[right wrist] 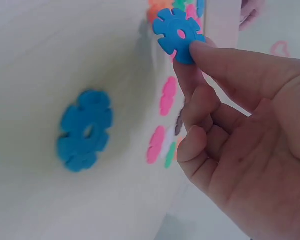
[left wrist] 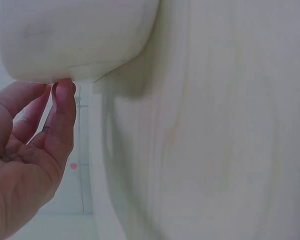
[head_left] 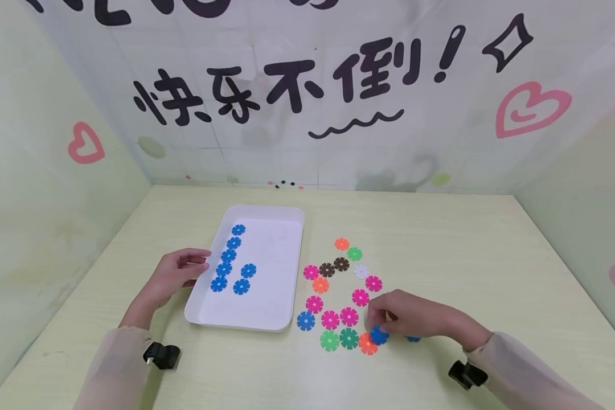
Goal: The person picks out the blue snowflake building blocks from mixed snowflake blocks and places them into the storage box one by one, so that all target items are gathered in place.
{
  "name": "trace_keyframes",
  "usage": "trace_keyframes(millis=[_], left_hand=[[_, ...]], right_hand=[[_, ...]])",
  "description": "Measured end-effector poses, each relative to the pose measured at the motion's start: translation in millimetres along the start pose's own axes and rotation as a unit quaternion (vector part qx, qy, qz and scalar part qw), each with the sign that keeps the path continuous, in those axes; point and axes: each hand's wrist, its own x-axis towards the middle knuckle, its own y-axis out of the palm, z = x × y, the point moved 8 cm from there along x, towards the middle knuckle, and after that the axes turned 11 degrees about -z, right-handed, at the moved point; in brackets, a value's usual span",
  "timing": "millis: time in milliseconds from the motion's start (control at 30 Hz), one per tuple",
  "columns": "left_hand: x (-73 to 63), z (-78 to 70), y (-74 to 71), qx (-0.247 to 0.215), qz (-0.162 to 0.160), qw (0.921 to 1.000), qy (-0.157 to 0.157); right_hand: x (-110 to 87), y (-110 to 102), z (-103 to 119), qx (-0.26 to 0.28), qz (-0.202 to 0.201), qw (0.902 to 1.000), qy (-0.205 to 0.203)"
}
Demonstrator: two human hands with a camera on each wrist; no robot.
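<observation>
My right hand pinches a blue snowflake-shaped plastic disc between thumb and index finger, its other fingers curled. In the head view that disc overlaps an orange disc. Another blue disc lies on the table below the right hand, partly covered by it in the head view. My left hand grips the left rim of a white tray, fingertips at its edge. Inside the tray several blue discs form a column on the left, with two more beside it.
Right of the tray lie several loose discs: pink, brown, green, white and orange. One blue disc sits near the tray's lower right corner. A printed wall borders the table's back.
</observation>
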Motion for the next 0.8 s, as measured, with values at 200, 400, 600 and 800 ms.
trace_keyframes(millis=[200, 400, 600, 800], left_hand=[[-0.2, -2.5, -1.2, 0.0, 0.003, 1.0, -0.001], [-0.5, -1.9, -1.1, 0.003, 0.002, 1.0, -0.004], [-1.1, -0.4, -0.9, 0.002, -0.009, 0.9999, -0.013], [-1.6, -2.2, -0.1, 0.006, 0.001, 1.0, -0.005]], right_hand=[[17.2, -6, 25, -0.01, -0.011, 0.9991, -0.041], [50.7, -11, 47, -0.019, -0.048, 0.9965, -0.066], [104.2, -18, 66, 0.02, -0.093, 0.9944, -0.047], [161.0, -20, 80, 0.033, -0.15, 0.9879, -0.018]])
